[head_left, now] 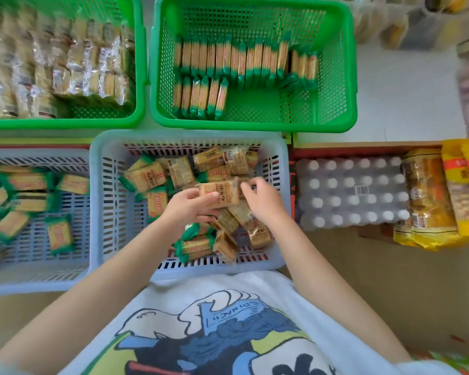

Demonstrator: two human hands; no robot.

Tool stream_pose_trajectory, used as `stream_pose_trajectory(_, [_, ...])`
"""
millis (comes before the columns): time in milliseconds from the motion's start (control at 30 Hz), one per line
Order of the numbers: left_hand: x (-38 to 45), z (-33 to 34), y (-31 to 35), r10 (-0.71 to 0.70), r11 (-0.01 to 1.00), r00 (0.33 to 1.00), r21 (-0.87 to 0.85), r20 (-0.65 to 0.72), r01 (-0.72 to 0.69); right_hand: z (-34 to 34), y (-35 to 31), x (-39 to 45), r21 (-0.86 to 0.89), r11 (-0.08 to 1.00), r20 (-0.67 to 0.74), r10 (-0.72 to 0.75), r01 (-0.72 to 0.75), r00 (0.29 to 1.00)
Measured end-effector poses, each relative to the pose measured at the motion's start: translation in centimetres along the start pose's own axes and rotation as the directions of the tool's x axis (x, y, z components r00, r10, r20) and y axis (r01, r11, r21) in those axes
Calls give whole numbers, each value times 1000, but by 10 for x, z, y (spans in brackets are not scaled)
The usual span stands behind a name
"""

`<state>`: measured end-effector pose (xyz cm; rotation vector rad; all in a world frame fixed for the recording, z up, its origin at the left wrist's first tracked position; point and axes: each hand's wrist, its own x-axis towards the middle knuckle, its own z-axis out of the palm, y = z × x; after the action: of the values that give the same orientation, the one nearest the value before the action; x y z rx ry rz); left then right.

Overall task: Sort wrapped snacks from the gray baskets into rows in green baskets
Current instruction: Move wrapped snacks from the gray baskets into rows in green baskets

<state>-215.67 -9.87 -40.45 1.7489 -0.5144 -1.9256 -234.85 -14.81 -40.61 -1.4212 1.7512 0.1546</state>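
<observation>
Both hands work over the middle gray basket (98, 201), which holds a loose heap of wrapped snacks, some brown-ended and some green-ended. The left hand (190, 207) holds a brown snack (220, 194) above the heap, its thumb on the packet's near left corner and its fingers (206, 212) curled underneath. The right hand (263, 200) hovers just beside the packet's right end, fingers loosely curled; whether they touch the packet cannot be told.

A second gray basket (38, 274) stands touching the first on its left, with green-ended snacks (60, 234) scattered flat in it. Beyond the gray baskets stand two green baskets side by side. The right green basket (347, 77) has green-ended snacks on edge in a full row (241, 60) along its far wall and a short row (201, 97) begun at the near left. The left green basket (140, 77), blurred, is nearly full of clear-wrapped snacks (65, 66) in rows.

To the right of the middle basket lie a shrink-wrapped pack of white-capped bottles (352, 192) and yellow bags (463, 190).
</observation>
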Motion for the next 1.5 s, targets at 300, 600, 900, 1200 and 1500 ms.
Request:
stream_pose_trajectory(300, [-8,-43,-24,0,999,996,-37,-84,-4,41,25,4,-271,952,108,179,-144,978])
stream_pose_trajectory(600, [-4,-36,-6,-26,997,998,-66,55,29,-24,3,-32,526,846,172,-5,-87,985])
stream_pose_trajectory(900, [-5,-14,-1,-12,968,977,-244,213,65,-25,-36,-44,486,863,163,-247,140,955])
stream_pose_trajectory(1200, [-9,-33,-21,-40,957,999,-287,-25,31,14,1,30,-41,997,-29,64,-65,998])
stream_pose_trajectory(1500, [-12,-33,-33,-59,966,989,-258,-136,22,13,-5,19,107,993,108,-54,42,993])
